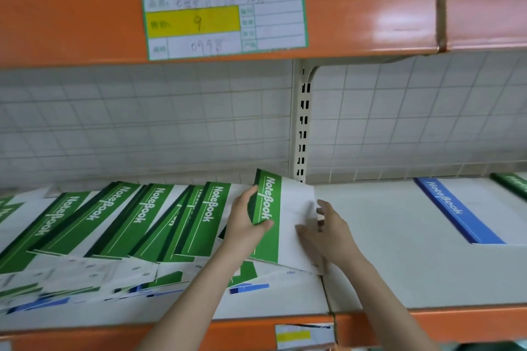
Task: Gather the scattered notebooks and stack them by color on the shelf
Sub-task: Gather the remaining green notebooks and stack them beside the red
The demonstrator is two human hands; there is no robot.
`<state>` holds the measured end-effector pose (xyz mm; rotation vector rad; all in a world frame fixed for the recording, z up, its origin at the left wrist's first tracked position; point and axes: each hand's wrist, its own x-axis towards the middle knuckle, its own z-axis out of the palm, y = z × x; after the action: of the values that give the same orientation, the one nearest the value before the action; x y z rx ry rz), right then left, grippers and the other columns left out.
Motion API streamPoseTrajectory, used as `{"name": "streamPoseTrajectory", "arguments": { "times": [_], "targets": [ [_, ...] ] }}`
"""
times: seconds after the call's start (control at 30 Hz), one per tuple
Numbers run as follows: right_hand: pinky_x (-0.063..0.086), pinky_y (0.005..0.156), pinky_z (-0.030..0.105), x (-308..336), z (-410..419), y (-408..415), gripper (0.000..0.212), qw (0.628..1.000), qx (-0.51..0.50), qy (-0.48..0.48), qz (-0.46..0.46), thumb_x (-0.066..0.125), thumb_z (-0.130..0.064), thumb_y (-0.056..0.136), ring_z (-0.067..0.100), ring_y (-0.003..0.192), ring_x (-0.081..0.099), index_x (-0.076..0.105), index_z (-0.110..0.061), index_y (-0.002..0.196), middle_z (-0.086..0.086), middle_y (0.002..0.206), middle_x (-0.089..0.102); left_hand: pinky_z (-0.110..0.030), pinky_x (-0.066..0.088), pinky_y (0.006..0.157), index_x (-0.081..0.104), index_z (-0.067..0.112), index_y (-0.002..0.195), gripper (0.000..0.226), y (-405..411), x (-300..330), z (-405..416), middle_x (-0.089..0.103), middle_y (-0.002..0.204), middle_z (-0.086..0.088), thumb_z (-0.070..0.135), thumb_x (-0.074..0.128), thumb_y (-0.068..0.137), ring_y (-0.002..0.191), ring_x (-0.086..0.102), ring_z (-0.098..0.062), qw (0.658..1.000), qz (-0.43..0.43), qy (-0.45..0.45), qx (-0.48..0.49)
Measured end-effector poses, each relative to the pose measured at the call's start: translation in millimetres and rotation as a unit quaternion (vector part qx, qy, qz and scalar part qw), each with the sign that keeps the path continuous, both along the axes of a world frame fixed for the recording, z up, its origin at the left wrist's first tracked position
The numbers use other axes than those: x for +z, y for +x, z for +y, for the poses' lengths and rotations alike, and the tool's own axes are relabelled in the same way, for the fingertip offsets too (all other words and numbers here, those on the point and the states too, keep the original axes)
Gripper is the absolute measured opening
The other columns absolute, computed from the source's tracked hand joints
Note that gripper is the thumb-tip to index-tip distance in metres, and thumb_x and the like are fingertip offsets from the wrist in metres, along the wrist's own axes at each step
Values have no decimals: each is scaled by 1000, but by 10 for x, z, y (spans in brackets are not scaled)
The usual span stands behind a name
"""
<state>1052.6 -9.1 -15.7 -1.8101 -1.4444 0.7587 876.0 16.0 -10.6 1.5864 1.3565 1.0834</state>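
Observation:
A green-and-white notebook [275, 208] is tilted up at the right end of a fanned row of green notebooks [137, 219] on the white shelf [399, 259]. My left hand [245, 225] grips its green spine edge, thumb across the cover. My right hand [328, 229] rests with spread fingers on the white part of the same cover. Blue-edged notebooks [248, 288] peek out from under the green row. One blue notebook [467, 211] lies alone on the right shelf section. The corner of another green notebook [512, 184] shows at the far right.
An orange upper shelf edge [370, 11] with a price label [222, 17] hangs above. A white wire-grid back panel [142, 122] and a slotted upright [302, 122] stand behind. The orange front lip [456, 325] carries a small label [302, 336].

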Motion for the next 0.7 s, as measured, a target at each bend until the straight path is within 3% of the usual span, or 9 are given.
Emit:
{"name": "streamPoseTrajectory", "arguments": {
  "times": [0.07, 0.13, 0.23, 0.33, 0.37, 0.43, 0.5, 0.6, 0.7],
  "targets": [
    [45, 83, 26, 22, 41, -12, 61, 996, -42, -8, 74, 68, -29, 85, 21, 103, 59, 41, -11, 137, 5, 121, 60, -16, 36, 88, 44, 38, 130, 67, -18, 3, 35, 42, 120, 20, 1, 71, 81, 107, 43, 3, 996, -73, -49, 8],
    [51, 74, 32, 31, 82, -26, 39, 982, -57, -26, 179, 63, -27, 88, 23, 93, 65, 56, -7, 121, 5, 107, 67, -21, 32, 94, 44, 34, 134, 68, -40, 11, 76, 41, 128, 15, 1, 70, 81, 122, 38, -6, 992, -96, -76, 9],
    [52, 83, 44, 15, 125, -35, 26, 961, -63, -49, 266, 57, -21, 93, 33, 101, 64, 56, -6, 115, 15, 113, 65, -19, 33, 93, 37, 26, 141, 73, -64, 48, 113, 40, 145, 5, 2, 71, 81, 119, 40, -2, 995, -59, -76, 3],
    [52, 82, 46, -10, 150, -61, 24, 958, -65, -49, 274, 54, -15, 95, 37, 100, 63, 52, -4, 117, 20, 114, 63, 3, 38, 72, 35, 18, 142, 69, -82, 84, 146, 51, 130, 5, 6, 69, 84, 89, 47, 16, 998, 52, -40, -5],
    [52, 83, 47, -20, 157, -75, 24, 958, -65, -48, 275, 53, -14, 96, 37, 99, 63, 51, -4, 117, 21, 113, 63, 2, 38, 79, 36, 16, 142, 65, -89, 101, 151, 51, 132, 2, 10, 68, 86, 97, 51, 11, 995, 102, -21, 0],
    [52, 83, 47, -39, 166, -105, 22, 961, -62, -40, 267, 52, -14, 96, 34, 93, 63, 50, -5, 116, 22, 112, 63, -18, 35, 101, 37, 14, 142, 59, -119, 130, 149, 46, 142, -4, 21, 64, 90, 126, 47, -13, 978, 207, 17, 6],
    [52, 81, 43, -67, 172, -126, 19, 966, -58, -26, 250, 51, -14, 96, 30, 89, 62, 50, -7, 114, 21, 109, 64, -33, 33, 108, 37, 13, 143, 58, -141, 138, 141, 47, 142, -4, 31, 59, 93, 133, 41, -22, 955, 296, 28, -2],
    [51, 78, 40, -106, 171, -116, 19, 971, -61, -5, 231, 51, -14, 96, 28, 86, 61, 50, -8, 114, 17, 103, 64, -37, 38, 103, 38, 10, 140, 50, -162, 135, 150, 55, 130, -7, 33, 47, 98, 126, 44, -25, 924, 381, 41, 17],
    [48, 69, 33, -139, 171, -88, 17, 971, -74, 14, 226, 50, -15, 96, 25, 82, 60, 49, -10, 113, 13, 99, 63, -30, 43, 87, 51, 3, 123, 28, -192, 153, 170, 59, 110, -9, 14, 46, 97, 106, 50, -22, 900, 431, 49, 35]
  ]
}}
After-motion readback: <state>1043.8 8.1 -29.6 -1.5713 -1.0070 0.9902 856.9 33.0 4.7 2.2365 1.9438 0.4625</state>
